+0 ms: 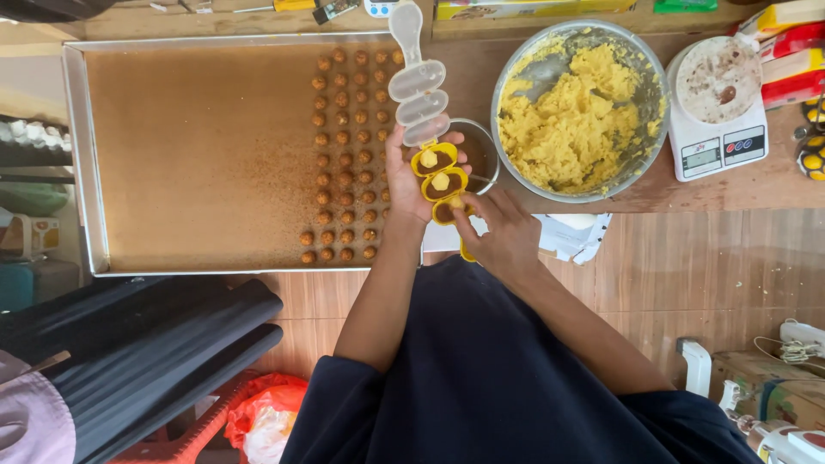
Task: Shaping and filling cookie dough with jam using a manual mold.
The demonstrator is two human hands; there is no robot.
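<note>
Left hand (406, 176) reaches forward, palm up, its grip wrapped around the mould (427, 129), a hinged ball press with yellow cups and a clear lid swung open toward 12 o'clock. Right hand (503, 234) sits at 4 o'clock of the mould, fingertips pinched on filling at the lowest cup. Bowl (516, 73) of yellow dough stands at 2 o'clock. Tray (172, 155) with rows of brown balls (344, 155) lies at 9 o'clock. Yellow and red packages (791, 51) sit at the desk's (730, 185) right edge.
</note>
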